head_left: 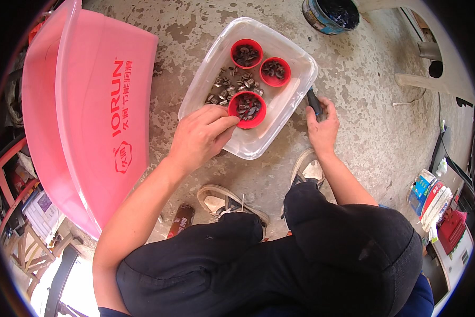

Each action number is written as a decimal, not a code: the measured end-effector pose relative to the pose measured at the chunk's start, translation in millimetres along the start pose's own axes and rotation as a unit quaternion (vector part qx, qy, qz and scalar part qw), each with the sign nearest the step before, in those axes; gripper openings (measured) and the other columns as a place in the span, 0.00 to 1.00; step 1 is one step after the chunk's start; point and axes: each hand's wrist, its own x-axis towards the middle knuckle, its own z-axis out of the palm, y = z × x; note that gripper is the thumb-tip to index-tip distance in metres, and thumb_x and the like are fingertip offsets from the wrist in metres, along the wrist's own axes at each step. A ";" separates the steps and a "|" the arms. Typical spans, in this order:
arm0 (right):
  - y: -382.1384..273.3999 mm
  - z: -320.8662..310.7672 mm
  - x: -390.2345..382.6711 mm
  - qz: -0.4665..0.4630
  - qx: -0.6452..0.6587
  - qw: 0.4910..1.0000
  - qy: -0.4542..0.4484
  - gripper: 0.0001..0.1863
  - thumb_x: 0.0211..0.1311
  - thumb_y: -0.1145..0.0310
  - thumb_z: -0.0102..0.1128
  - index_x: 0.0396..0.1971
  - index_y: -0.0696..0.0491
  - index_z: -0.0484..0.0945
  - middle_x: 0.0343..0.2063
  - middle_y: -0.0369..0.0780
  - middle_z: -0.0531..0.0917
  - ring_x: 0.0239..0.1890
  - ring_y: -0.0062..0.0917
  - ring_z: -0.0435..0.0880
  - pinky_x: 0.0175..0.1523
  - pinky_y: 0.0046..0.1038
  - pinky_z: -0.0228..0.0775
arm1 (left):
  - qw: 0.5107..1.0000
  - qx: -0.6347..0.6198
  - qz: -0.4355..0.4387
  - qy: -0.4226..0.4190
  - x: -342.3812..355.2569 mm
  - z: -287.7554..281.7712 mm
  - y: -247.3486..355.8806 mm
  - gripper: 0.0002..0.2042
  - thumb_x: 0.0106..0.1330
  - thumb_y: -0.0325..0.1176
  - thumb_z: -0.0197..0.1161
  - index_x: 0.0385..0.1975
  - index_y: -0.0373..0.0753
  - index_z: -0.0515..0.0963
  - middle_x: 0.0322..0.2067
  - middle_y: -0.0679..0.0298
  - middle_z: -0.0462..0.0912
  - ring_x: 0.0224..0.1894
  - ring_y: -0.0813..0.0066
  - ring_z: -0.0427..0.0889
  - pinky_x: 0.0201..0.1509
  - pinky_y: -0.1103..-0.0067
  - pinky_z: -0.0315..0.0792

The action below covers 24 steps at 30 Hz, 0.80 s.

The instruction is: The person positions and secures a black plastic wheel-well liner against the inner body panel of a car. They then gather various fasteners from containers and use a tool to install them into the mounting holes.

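My left hand [203,132] is closed in a pinch at the near left rim of a red cup [252,124] filled with small dark curved pieces. Two more red cups, one at the back [247,42] and one to the right [277,83], hold similar dark pieces. All three stand in a translucent white plastic tub [274,134]. Loose shiny metal parts [224,95] lie on the tub's floor, left of the cups. Outside the tub's right wall, my right hand [323,127] is wrapped round a tool's black and blue handle [314,103]; its working end is hidden.
A large pink basin [97,95] stands on edge at the left. On the concrete floor [364,105] are a bucket of dark contents [327,18] at the far right and a brown can [182,219] by my left shoe [229,201]. A pale plastic chair [433,79] stands right.
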 end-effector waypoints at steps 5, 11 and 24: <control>-0.4 -0.1 0.6 0.008 0.000 1.000 0.001 0.17 0.49 0.69 0.63 0.40 0.58 0.76 0.33 0.46 0.81 0.38 0.36 0.80 0.47 0.32 0.69 | 1.000 0.003 -0.009 -0.006 1.2 -0.9 0.7 0.09 0.50 0.25 0.65 0.32 0.39 0.78 0.30 0.63 0.78 0.34 0.65 0.79 0.36 0.72 0.74; 1.7 0.6 1.7 -0.007 -0.010 1.000 0.002 0.17 0.49 0.69 0.63 0.40 0.58 0.76 0.33 0.46 0.81 0.38 0.36 0.80 0.47 0.32 0.69 | 1.000 0.010 0.000 -0.009 0.5 -1.4 -0.1 0.09 0.50 0.26 0.65 0.33 0.39 0.78 0.31 0.63 0.78 0.35 0.65 0.79 0.37 0.73 0.74; 2.3 1.1 3.5 0.005 0.008 1.000 -0.003 0.17 0.50 0.69 0.63 0.40 0.58 0.75 0.34 0.46 0.81 0.39 0.35 0.80 0.48 0.32 0.69 | 1.000 0.006 0.014 0.001 1.0 -1.5 0.0 0.09 0.48 0.23 0.67 0.31 0.40 0.79 0.30 0.64 0.80 0.35 0.66 0.80 0.36 0.74 0.75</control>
